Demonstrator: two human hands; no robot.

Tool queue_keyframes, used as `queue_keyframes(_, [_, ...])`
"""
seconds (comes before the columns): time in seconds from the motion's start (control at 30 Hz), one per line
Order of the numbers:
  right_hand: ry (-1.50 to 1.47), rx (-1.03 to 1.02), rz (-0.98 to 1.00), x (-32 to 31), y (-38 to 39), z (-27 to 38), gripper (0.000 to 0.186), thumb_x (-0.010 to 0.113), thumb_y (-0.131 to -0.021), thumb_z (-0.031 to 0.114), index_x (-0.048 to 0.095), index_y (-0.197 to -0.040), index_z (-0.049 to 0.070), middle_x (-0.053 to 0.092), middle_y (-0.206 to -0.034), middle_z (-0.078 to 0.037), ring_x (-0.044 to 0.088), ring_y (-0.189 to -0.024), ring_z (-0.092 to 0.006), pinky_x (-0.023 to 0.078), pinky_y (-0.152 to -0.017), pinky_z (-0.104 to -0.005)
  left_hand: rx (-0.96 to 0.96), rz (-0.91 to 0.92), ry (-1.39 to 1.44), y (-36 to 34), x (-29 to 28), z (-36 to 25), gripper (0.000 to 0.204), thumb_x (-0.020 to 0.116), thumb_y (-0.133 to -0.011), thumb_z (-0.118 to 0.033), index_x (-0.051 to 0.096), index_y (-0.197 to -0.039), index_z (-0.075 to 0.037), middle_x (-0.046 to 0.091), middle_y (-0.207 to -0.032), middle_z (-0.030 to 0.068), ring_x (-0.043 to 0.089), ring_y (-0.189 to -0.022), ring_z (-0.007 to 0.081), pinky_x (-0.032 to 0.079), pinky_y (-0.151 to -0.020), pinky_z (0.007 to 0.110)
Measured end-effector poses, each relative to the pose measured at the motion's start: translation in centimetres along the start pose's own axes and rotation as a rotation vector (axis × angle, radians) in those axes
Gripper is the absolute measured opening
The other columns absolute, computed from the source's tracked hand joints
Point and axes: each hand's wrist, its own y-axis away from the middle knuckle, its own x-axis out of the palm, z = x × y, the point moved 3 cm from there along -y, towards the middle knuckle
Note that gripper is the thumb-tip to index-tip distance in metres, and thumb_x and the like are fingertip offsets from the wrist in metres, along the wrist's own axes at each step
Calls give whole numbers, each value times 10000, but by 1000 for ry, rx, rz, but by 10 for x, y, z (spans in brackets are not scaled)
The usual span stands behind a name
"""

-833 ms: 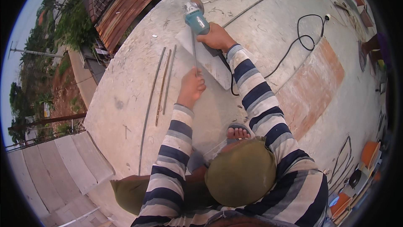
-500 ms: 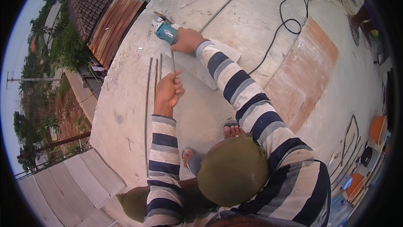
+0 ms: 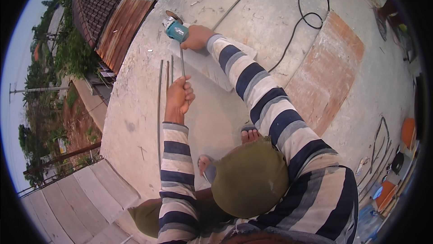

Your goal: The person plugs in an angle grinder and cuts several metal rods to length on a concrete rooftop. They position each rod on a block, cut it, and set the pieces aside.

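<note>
My right hand (image 3: 197,37) is closed around the body of a teal angle grinder (image 3: 176,30). Its brown disc (image 3: 174,16) points up and away from me. My left hand (image 3: 180,96) is closed on a thin metal rod (image 3: 182,63), whose far part runs up to the grinder. Whether the disc touches the rod is hidden behind the tool. Several more rods (image 3: 160,104) lie on the concrete just left of my left hand. Another long rod (image 3: 235,5) lies beyond my right hand. A pale flat slab (image 3: 212,73) lies beneath the right forearm.
A black power cable (image 3: 294,36) loops on the concrete at right, beside a reddish board (image 3: 327,70). The concrete edge drops away at left toward a rusty metal roof (image 3: 122,34). Tools and orange containers (image 3: 384,195) crowd the far right. My sandalled foot (image 3: 207,166) is close below.
The grinder and both hands keep nearly the same place. The view has shifted slightly, and my right forearm sits a little more to the left.
</note>
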Motion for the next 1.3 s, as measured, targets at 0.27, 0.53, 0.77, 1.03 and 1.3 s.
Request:
queue_keyframes(0.27, [25, 32, -51, 2, -7, 4, 690, 835, -796, 475, 750, -1215, -67, 766, -1227, -286, 763, -1108, -410, 592, -976, -433, 29, 12, 28, 1, -12, 18, 246, 498, -1149, -198, 578, -1307, -27, 456, -816, -37, 386, -614, 58, 311, -494, 225])
queue_keyframes(0.53, [-190, 20, -163, -13, -4, -26, 686, 818, -785, 468, 752, -1208, -69, 780, -1172, -271, 765, -1086, -395, 585, -955, -424, 205, -117, -153, -10, -50, 70, 247, 535, -1154, -304, 635, -1192, -81, 454, -749, -59, 371, -581, 41, 293, -496, 229])
queue_keyframes(0.77, [-378, -7, -279, -55, 50, -24, 519, 816, -837, 338, 694, -1190, -22, 741, -966, -118, 712, -807, -220, 586, -755, -391, 601, -523, -711, 0, -141, 133, 385, 594, -1101, -366, 692, -1065, 5, 703, -893, 146, 656, -758, 348, 538, -761, 450])
queue_keyframes(1.03, [-521, -46, -274, -51, 60, -35, 478, 845, -826, 312, 712, -1129, -33, 748, -935, -98, 697, -783, -198, 568, -733, -363, 571, -881, -1060, 29, -182, 144, 261, 705, -1011, -254, 786, -1146, -47, 752, -982, 226, 737, -940, 426, 571, -860, 513])
queue_keyframes(1.3, [-494, -117, -252, -45, 68, -31, 496, 845, -837, 312, 695, -1148, -44, 738, -943, -105, 699, -794, -196, 576, -741, -366, 536, -832, -821, 39, -211, 158, 260, 755, -995, -223, 793, -1169, -34, 753, -895, 157, 734, -849, 298, 565, -798, 402])
